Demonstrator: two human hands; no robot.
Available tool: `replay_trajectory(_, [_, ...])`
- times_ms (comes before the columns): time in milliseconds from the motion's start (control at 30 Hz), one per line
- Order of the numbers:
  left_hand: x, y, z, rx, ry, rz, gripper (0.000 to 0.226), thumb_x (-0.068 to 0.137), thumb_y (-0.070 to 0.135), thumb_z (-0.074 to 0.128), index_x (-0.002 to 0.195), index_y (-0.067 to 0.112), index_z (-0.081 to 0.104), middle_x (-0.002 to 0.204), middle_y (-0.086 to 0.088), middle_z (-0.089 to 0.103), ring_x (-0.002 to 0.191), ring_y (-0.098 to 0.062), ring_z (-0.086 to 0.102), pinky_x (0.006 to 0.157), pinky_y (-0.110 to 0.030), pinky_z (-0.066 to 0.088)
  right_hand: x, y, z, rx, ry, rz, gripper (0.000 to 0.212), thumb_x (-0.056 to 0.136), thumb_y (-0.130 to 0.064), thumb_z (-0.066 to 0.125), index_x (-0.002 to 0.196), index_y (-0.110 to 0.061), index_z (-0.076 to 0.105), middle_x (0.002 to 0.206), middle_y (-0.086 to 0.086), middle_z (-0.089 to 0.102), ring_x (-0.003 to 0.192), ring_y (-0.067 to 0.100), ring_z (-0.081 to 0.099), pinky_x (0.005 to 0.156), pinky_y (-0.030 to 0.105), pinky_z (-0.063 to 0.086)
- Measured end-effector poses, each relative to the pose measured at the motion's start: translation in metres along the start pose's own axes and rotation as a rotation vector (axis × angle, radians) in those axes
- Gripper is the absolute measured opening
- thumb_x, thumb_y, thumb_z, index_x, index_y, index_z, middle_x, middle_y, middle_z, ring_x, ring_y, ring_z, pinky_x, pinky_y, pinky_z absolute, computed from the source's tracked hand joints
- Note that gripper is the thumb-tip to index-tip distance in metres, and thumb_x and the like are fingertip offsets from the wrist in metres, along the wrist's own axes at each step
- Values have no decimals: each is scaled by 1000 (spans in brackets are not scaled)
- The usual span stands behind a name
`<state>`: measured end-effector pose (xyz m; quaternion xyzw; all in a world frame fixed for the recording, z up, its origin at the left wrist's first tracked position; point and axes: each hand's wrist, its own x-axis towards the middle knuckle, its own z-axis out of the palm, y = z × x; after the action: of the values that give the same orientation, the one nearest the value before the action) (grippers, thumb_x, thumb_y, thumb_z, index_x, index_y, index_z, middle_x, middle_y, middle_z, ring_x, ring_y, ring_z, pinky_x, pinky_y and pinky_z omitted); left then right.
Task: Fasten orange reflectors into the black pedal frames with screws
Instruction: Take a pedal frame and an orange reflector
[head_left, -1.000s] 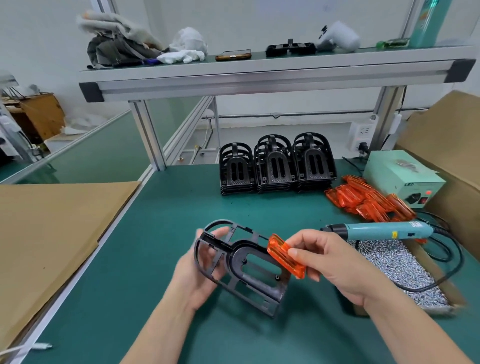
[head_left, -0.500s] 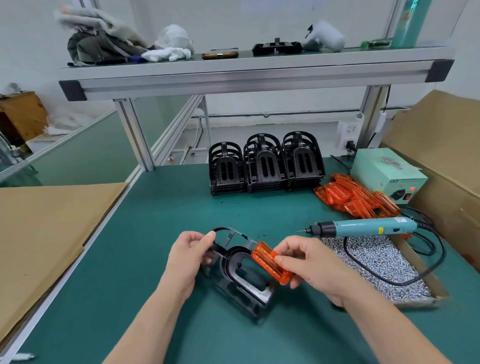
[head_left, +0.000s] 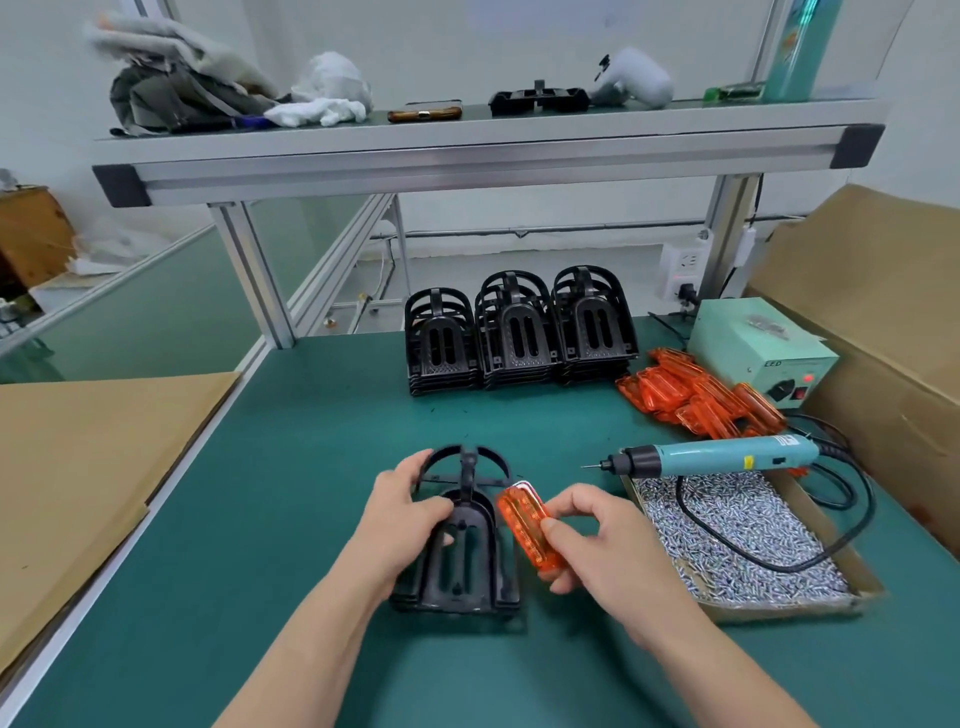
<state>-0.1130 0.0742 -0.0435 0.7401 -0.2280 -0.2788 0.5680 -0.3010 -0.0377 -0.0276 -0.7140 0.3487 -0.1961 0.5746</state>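
pedal frame (head_left: 462, 564): black, lies flat on the green counter (head_left: 311, 467) near the person, round end pointing away.
orange reflector (head_left: 524, 535): held against the right side of the frame — touching it.
left hand (head_left: 400, 519): fingers (head_left: 404, 475) curled over the frame's left side and top bar, gripping it.
right hand (head_left: 597, 540): thumb and fingers clamped on the reflector's lower half, pinching it.
more frames (head_left: 519, 338): three black stacks at the back of the counter.
more reflectors (head_left: 696, 395): an orange heap just right of the stacks.
screwdriver (head_left: 727, 454): blue, rests on the edge of the tray of screws (head_left: 753, 551), tip pointing left — apart from both hands.
box (head_left: 753, 353): pale green, red light on, behind the heap.
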Motion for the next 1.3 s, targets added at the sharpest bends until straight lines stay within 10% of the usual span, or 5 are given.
replay_trajectory(267, [23,21,-8,480,-539,203,55,85,10,71,134,31,57,129,16,62,117,-5,59,105,-29,44,-1,-10,-3,-114,39,-86,18,89,-7,68,78,-20,74,66,-1,72,49,17,68,50,27,55])
replay_trajectory(500, [26,26,31,882,-656,471,42,92,13,64,126,38,65,89,14,48,87,-11,52,82,-22,37,1,-11,-6,-371,8,-238,15,87,-18,77,92,-31,82,87,-18,73,86,-4,64,75,10,43])
replay_trajectory(767, [11,17,-20,183,-327,208,28,95,9,62,101,33,75,105,6,75,105,-2,66,95,-22,48,9,-16,0,-488,-55,-227,15,85,-19,76,76,-30,71,72,-15,70,74,-3,61,66,13,42])
replay_trajectory(967, [-22,-11,-35,64,-200,154,18,96,10,61,90,20,75,101,-6,73,101,-25,65,101,-43,47,17,-19,23,-638,-157,-237,17,89,-28,73,75,-34,66,87,-13,58,96,7,49,81,28,41])
replay_trajectory(1300, [-48,-28,-39,61,-336,179,43,79,9,64,119,22,68,134,10,61,134,-7,48,110,-24,39,24,-10,49,-738,-84,-282,11,91,-31,70,82,-29,77,80,-15,44,97,13,40,80,26,29])
